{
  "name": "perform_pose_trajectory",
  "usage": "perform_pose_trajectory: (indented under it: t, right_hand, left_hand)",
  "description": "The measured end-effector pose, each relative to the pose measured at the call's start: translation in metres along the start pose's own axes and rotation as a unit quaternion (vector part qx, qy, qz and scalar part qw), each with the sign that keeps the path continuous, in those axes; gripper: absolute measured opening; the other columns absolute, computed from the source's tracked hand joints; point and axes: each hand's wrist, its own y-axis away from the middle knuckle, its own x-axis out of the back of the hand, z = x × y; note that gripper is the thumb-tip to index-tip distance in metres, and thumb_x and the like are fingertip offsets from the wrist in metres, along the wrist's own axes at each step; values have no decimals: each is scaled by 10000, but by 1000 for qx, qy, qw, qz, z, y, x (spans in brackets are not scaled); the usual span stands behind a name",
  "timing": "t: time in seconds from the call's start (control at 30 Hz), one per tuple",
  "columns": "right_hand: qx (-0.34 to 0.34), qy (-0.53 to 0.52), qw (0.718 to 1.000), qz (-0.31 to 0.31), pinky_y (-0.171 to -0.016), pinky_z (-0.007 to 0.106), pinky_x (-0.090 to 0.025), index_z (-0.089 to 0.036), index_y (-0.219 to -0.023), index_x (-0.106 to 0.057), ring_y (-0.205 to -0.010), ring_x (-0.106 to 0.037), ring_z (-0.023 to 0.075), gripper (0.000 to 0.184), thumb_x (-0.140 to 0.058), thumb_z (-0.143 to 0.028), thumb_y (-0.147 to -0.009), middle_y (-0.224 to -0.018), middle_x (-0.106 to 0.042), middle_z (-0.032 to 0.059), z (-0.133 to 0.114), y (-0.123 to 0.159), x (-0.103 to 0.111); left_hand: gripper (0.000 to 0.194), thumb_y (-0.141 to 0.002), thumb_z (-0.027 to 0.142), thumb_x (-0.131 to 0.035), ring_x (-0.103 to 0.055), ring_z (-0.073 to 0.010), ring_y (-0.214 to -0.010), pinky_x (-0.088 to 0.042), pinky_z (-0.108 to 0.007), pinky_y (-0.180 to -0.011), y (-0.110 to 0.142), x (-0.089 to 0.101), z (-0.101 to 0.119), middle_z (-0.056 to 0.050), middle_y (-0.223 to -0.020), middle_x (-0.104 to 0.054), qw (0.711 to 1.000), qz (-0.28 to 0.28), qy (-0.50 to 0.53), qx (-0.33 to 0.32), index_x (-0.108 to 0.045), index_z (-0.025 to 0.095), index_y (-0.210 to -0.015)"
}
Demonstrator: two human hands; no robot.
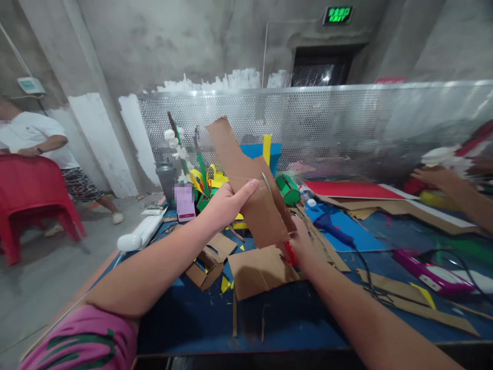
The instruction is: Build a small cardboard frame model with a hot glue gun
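My left hand (234, 198) grips a bent piece of brown cardboard (258, 200), thumb pressed on its near face. The piece is held up and tilted above the table. In my right hand (302, 241) is a pair of scissors (289, 253) with red handles; a blade tip pokes up along the cardboard's right side. My right fingers are partly hidden behind the cardboard and handles. Just below lies another cardboard piece (262, 272) on the blue tabletop. A small folded cardboard box (206, 267) sits to its left, with yellow scraps (225, 284) beside it.
A blue glue gun (333, 229) with a cord lies right of my hands, near a purple device (433, 272). White flowers (179, 146), a phone (185, 201) and a white lamp-like object (140, 234) stand at left. A perforated metal screen (327, 121) borders the back. A co-worker's hand (431, 177) is at far right.
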Motion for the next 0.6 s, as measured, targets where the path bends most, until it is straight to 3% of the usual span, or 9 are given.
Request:
perform_pose_trajectory:
  t: [0.3,0.6]
  right_hand:
    - [-34,-57,998,-9,-619,389,-471,-278,-667,-562,-736,-577,281,226,-716,-443,-673,-710,-671,46,5,1,-1]
    - [-21,-67,997,-21,-624,395,-485,-282,-656,-536,-722,-577,280,282,-729,-484,-696,-685,-654,37,4,3,-5]
  left_hand:
    - [625,-942,667,-787,-721,-370,-1390,-610,-468,-1139,1,9,6,-148,-1475,-781,998,-37,-51,-20,-770,193,-1350]
    - [630,-961,658,-790,-733,-344,-1372,-615,-438,-1118,0,16,10,-154,-1470,-781,995,-52,-65,-50,-758,190,-1383]
